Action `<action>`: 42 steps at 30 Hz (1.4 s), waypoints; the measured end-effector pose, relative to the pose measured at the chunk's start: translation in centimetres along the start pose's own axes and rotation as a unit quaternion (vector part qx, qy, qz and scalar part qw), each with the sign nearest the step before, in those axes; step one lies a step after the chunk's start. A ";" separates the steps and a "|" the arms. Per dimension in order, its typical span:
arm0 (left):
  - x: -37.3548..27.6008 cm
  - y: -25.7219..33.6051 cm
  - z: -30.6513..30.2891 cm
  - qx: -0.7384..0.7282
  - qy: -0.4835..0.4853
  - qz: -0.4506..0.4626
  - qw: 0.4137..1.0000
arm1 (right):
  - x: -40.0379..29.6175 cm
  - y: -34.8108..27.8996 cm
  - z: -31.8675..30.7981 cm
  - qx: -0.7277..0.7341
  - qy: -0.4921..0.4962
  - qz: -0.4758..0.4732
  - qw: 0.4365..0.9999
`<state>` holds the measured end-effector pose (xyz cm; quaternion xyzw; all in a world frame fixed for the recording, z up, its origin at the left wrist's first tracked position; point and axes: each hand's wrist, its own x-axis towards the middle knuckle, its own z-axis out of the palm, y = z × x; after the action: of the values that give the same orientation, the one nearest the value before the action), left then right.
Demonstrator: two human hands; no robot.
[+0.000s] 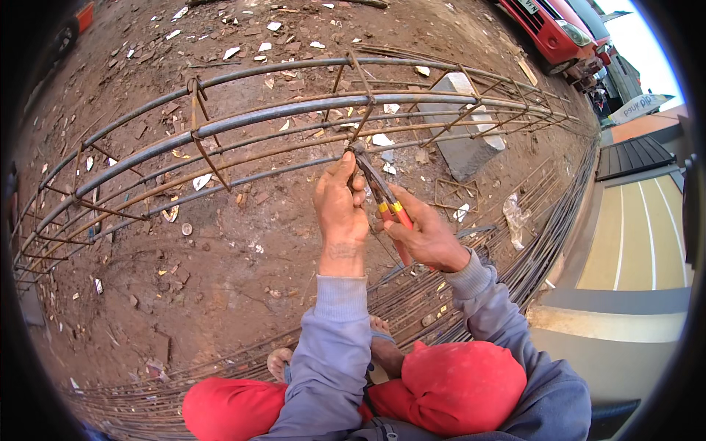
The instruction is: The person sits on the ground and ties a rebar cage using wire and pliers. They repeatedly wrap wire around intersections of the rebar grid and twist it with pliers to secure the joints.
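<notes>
A long rebar cage (265, 110) of lengthwise bars and square stirrups (361, 118) spans the view in front of me. My right hand (424, 226) is closed around the red and yellow handles of pincers (380, 187). Their jaws meet the lower corner of a stirrup at the near bar. My left hand (342, 206) is at that same corner, its thumb and fingers pinched together just left of the jaws. Whatever small piece lies between those fingers is too hidden to name.
A concrete block (463, 132) lies under the cage's right part. Long loose rebars (540, 242) run along the right side and past my feet. A loose square stirrup (456, 193) and broken tile pieces lie on the dirt. A red car (557, 33) stands at upper right, beyond the cage.
</notes>
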<state>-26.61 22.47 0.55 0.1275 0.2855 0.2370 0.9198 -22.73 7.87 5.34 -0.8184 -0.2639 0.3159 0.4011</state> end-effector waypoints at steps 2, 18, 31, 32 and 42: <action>0.2 0.0 -0.2 0.047 0.008 0.011 0.999 | 0.0 0.1 1.3 -0.033 0.035 -0.023 0.999; 1.9 -3.1 -1.0 -0.033 -0.288 -0.140 0.947 | -2.0 4.0 -0.6 0.334 -0.239 0.093 0.907; -1.1 -3.7 4.2 0.072 -0.035 -0.141 0.987 | -4.6 -0.8 -0.3 -0.448 0.183 -0.038 0.874; -0.4 -3.8 3.1 0.058 -0.060 -0.130 0.988 | -4.5 -2.5 0.0 -0.444 0.126 0.008 0.887; -1.0 -4.0 2.1 -0.044 -0.131 -0.072 0.988 | -4.5 0.3 -1.2 -0.174 -0.020 0.079 0.981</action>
<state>-24.68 18.36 1.25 0.0964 0.1599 0.1639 0.9687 -24.78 4.07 7.02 -0.8874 -0.2575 0.3120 0.2210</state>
